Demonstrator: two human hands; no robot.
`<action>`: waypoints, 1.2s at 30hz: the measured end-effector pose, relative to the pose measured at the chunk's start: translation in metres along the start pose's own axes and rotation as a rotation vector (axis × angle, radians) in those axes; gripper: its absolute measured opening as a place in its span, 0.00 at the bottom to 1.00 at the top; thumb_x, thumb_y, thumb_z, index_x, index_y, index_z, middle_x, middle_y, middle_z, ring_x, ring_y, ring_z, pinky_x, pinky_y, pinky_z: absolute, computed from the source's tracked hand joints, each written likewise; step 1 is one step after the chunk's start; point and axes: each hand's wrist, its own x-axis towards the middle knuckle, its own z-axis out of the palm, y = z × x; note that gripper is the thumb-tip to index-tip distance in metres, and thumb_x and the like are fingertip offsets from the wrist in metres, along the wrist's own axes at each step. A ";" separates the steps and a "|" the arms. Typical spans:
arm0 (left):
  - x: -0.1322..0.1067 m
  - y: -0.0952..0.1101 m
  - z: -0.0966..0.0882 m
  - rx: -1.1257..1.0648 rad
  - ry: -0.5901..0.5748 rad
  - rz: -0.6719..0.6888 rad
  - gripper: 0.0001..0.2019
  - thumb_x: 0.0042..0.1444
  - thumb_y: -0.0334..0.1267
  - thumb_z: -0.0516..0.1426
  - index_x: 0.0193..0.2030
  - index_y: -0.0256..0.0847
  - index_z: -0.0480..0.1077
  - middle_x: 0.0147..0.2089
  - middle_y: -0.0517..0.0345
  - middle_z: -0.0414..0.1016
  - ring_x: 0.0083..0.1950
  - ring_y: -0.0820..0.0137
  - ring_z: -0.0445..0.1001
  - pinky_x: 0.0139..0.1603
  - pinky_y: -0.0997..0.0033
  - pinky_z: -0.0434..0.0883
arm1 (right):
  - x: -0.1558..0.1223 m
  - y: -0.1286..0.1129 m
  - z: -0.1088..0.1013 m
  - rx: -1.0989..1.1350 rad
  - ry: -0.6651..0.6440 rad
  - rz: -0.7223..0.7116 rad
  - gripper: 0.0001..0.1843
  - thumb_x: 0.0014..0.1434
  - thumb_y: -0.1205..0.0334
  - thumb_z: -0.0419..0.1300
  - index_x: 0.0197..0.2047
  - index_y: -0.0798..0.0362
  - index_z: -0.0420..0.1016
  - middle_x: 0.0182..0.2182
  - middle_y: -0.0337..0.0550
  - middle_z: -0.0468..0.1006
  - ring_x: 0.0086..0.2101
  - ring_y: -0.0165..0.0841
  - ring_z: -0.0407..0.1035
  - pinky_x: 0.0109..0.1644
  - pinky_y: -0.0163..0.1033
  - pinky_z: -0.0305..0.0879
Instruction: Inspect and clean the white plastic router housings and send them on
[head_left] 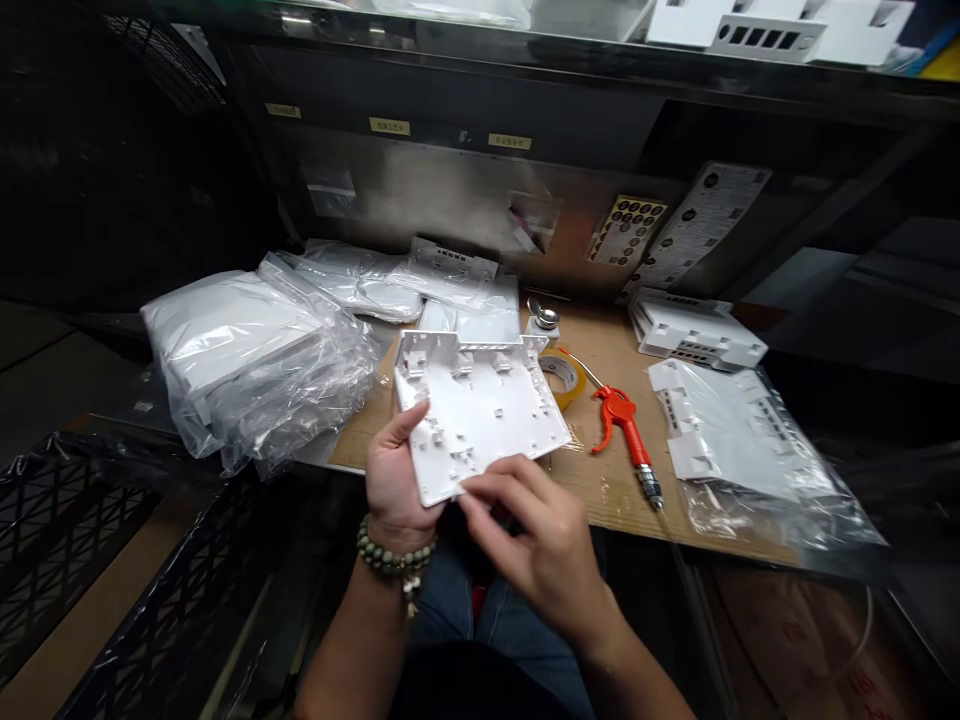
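A white plastic housing [487, 410] is held tilted over the front edge of the bench, its inner side with small posts and clips facing me. My left hand [401, 465] grips its left edge, the thumb on the inside and the other fingers hidden beneath. At the lower edge, my right hand [536, 545] has thumb and index finger pinched together by the near corner. Whether those fingertips hold something small or only the rim, I cannot make out. Just beyond the housing lie a roll of yellow tape [574, 378] and a red air blow gun [619, 415].
Plastic-bagged white parts [255, 350] are piled on the left. More white housings [697, 328] are stacked at the right, near a bagged one [735, 430]. A small metal-lidded container [543, 318] stands behind the tape. Sticker sheets [626, 230] hang on the back panel. Cardboard [600, 490] covers the bench.
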 end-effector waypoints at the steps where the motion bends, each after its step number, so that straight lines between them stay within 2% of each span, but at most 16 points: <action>1: 0.001 0.007 -0.005 -0.003 0.013 -0.009 0.31 0.63 0.30 0.50 0.74 0.32 0.59 0.57 0.42 0.82 0.64 0.49 0.75 0.71 0.40 0.64 | -0.001 0.008 -0.010 -0.023 0.048 0.036 0.06 0.65 0.69 0.64 0.45 0.54 0.81 0.37 0.43 0.79 0.35 0.30 0.74 0.38 0.35 0.71; 3: 0.003 0.023 -0.019 -0.023 -0.031 -0.042 0.29 0.64 0.33 0.49 0.72 0.32 0.61 0.52 0.45 0.84 0.66 0.49 0.73 0.73 0.38 0.59 | -0.004 0.026 -0.034 -0.096 0.248 0.119 0.05 0.64 0.68 0.66 0.43 0.51 0.82 0.38 0.42 0.79 0.36 0.30 0.74 0.38 0.35 0.71; 5: 0.005 0.040 -0.036 -0.070 -0.187 -0.106 0.28 0.63 0.35 0.50 0.71 0.37 0.64 0.51 0.49 0.84 0.67 0.51 0.71 0.75 0.37 0.54 | -0.008 0.043 -0.057 -0.183 0.462 0.185 0.04 0.63 0.66 0.68 0.42 0.50 0.83 0.38 0.41 0.79 0.38 0.32 0.74 0.40 0.36 0.71; 6: 0.006 0.047 -0.044 -0.100 -0.281 -0.146 0.29 0.62 0.35 0.51 0.70 0.39 0.66 0.52 0.50 0.84 0.67 0.51 0.70 0.75 0.37 0.52 | -0.010 0.049 -0.065 -0.214 0.527 0.204 0.04 0.63 0.66 0.68 0.42 0.50 0.83 0.38 0.41 0.79 0.39 0.32 0.75 0.40 0.36 0.72; 7: 0.007 0.053 -0.052 -0.133 -0.370 -0.180 0.29 0.61 0.34 0.52 0.70 0.42 0.66 0.55 0.50 0.82 0.67 0.52 0.71 0.75 0.36 0.50 | -0.012 0.053 -0.070 -0.230 0.549 0.211 0.04 0.64 0.65 0.68 0.42 0.49 0.84 0.38 0.41 0.79 0.39 0.32 0.75 0.40 0.36 0.72; 9: 0.008 0.059 -0.062 -0.215 -0.512 -0.229 0.29 0.62 0.33 0.52 0.70 0.48 0.66 0.60 0.51 0.78 0.65 0.53 0.73 0.75 0.37 0.48 | -0.014 0.057 -0.072 -0.228 0.483 0.199 0.04 0.64 0.66 0.67 0.43 0.49 0.83 0.39 0.41 0.79 0.39 0.32 0.75 0.41 0.37 0.73; 12: 0.007 0.057 -0.067 -0.334 -0.602 -0.238 0.27 0.66 0.34 0.50 0.70 0.56 0.66 0.66 0.54 0.74 0.65 0.54 0.73 0.76 0.38 0.46 | -0.015 0.057 -0.063 -0.203 0.364 0.187 0.05 0.66 0.66 0.65 0.44 0.50 0.83 0.40 0.42 0.79 0.38 0.31 0.75 0.40 0.37 0.73; 19: 0.008 0.054 -0.071 -0.326 -0.593 -0.247 0.29 0.64 0.33 0.51 0.71 0.56 0.65 0.66 0.52 0.71 0.65 0.53 0.72 0.75 0.39 0.48 | -0.017 0.056 -0.054 -0.193 0.310 0.172 0.06 0.66 0.68 0.64 0.45 0.51 0.82 0.39 0.42 0.78 0.35 0.29 0.74 0.36 0.34 0.72; 22: 0.009 0.055 -0.078 -0.319 -0.502 -0.162 0.30 0.65 0.34 0.47 0.73 0.57 0.60 0.68 0.59 0.69 0.67 0.53 0.67 0.73 0.40 0.51 | -0.019 0.055 -0.051 -0.218 0.319 0.156 0.07 0.67 0.68 0.63 0.46 0.51 0.82 0.39 0.43 0.78 0.35 0.29 0.75 0.36 0.34 0.73; 25: 0.009 0.055 -0.084 -0.304 -0.401 -0.074 0.27 0.70 0.38 0.40 0.74 0.59 0.57 0.70 0.67 0.67 0.70 0.53 0.61 0.70 0.39 0.54 | -0.022 0.058 -0.049 -0.235 0.288 0.114 0.07 0.67 0.69 0.63 0.46 0.51 0.81 0.40 0.43 0.79 0.34 0.29 0.74 0.37 0.35 0.74; 27: 0.008 0.057 -0.087 -0.289 -0.358 -0.056 0.26 0.72 0.41 0.38 0.73 0.59 0.58 0.70 0.68 0.67 0.70 0.52 0.58 0.68 0.39 0.55 | -0.022 0.064 -0.052 -0.260 0.271 0.113 0.07 0.67 0.68 0.62 0.46 0.51 0.82 0.40 0.43 0.79 0.35 0.30 0.75 0.37 0.36 0.74; 29: 0.005 0.059 -0.088 -0.271 -0.332 -0.064 0.27 0.71 0.41 0.38 0.73 0.59 0.57 0.69 0.68 0.68 0.71 0.52 0.56 0.68 0.40 0.55 | -0.019 0.070 -0.060 -0.294 0.307 0.145 0.06 0.68 0.66 0.63 0.45 0.51 0.82 0.39 0.43 0.79 0.35 0.31 0.75 0.37 0.37 0.74; 32: 0.000 0.061 -0.088 -0.251 -0.351 -0.084 0.30 0.67 0.38 0.39 0.75 0.63 0.54 0.67 0.73 0.71 0.70 0.54 0.56 0.67 0.41 0.53 | -0.007 0.072 -0.072 -0.295 0.401 0.192 0.06 0.67 0.63 0.64 0.43 0.51 0.83 0.39 0.43 0.80 0.36 0.32 0.76 0.37 0.38 0.74; 36: -0.008 0.057 -0.084 -0.254 -0.437 -0.149 0.39 0.57 0.32 0.45 0.74 0.71 0.53 0.59 0.82 0.77 0.70 0.57 0.59 0.70 0.43 0.53 | 0.020 0.058 -0.076 -0.226 0.489 0.156 0.06 0.67 0.62 0.64 0.44 0.50 0.83 0.40 0.43 0.79 0.39 0.33 0.76 0.39 0.39 0.75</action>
